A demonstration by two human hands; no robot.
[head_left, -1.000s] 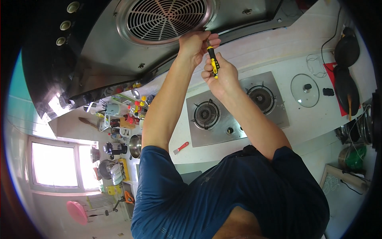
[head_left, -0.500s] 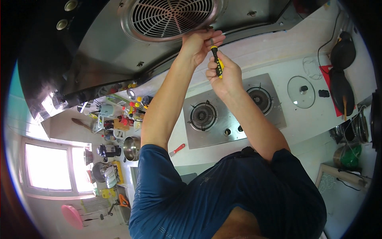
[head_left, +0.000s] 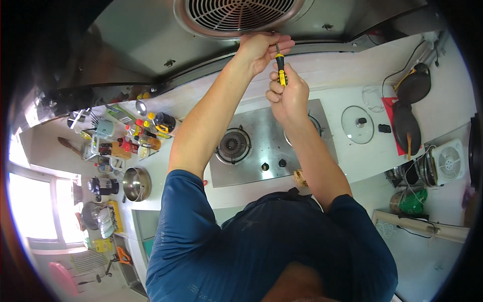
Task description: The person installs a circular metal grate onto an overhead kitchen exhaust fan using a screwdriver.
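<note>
Under the stainless-steel range hood [head_left: 151,40], starting from the left, I see a round steel pot [head_left: 137,184] on the worktop [head_left: 158,176], well out of the way of the work. Next comes the gas cooktop [head_left: 261,151], below both hands, so anything that slips would probably land there. My left hand [head_left: 255,50] is raised beside the rim of the slotted grille [head_left: 241,12], its fingers stretched out, with the metal shank of the yellow-and-black screwdriver [head_left: 280,65] passing by them. Whether the thumb and forefinger pinch anything at the tip, I cannot tell. I would let those fingers steady the shank without crowding it.

The screwdriver points up toward the hood; what its tip meets is hidden. My right hand [head_left: 290,93] has its fingers curled closed around the lower handle. I would press lightly upward, hold the shank straight, and turn in short wrist strokes, lest the tip ride out and scratch the steel. Farther right, a glass lid [head_left: 357,124] lies just beside the cooktop, breakable if a tool falls that way.
</note>
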